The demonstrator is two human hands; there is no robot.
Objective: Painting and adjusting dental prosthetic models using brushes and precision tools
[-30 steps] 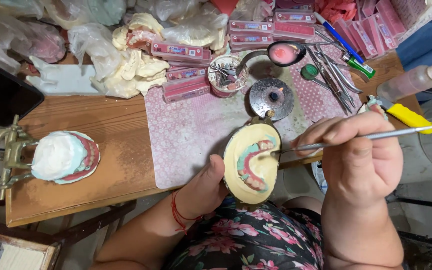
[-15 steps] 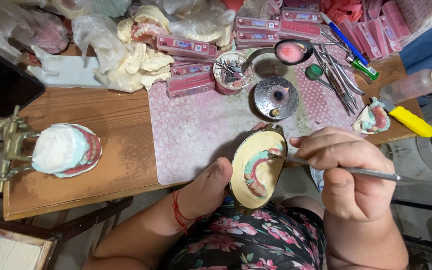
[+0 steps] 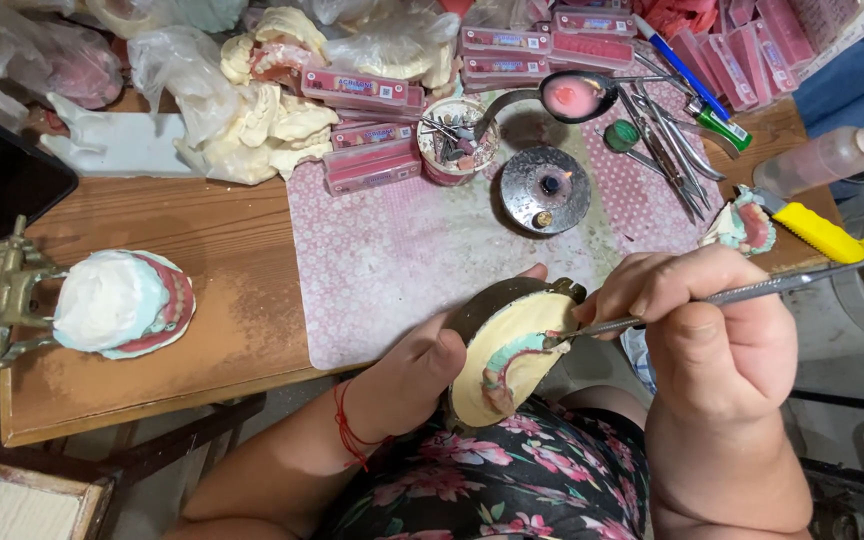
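Note:
My left hand [image 3: 414, 372] grips a cream plaster dental cast [image 3: 505, 360] that carries a pink and green wax arch, tilted toward me just off the table's front edge. My right hand [image 3: 717, 330] holds a thin metal carving tool [image 3: 752, 291], and its tip rests on the wax arch at the cast's upper right. Both hands hover over my lap, above a floral garment.
A small lit burner [image 3: 545, 188] stands on the pink mat [image 3: 402, 260]. Behind it are a spoon of pink wax [image 3: 572, 96], a cup of tools [image 3: 455, 140], pink tooth boxes [image 3: 370, 125], metal instruments [image 3: 667, 140], plaster casts [image 3: 252, 110]. An articulator holding a cast [image 3: 117, 303] sits left. A yellow-handled knife [image 3: 817, 230] lies right.
The tool has swung from level to slanting down, and its tip now touches the wax arch. The cast has tipped a little more toward me.

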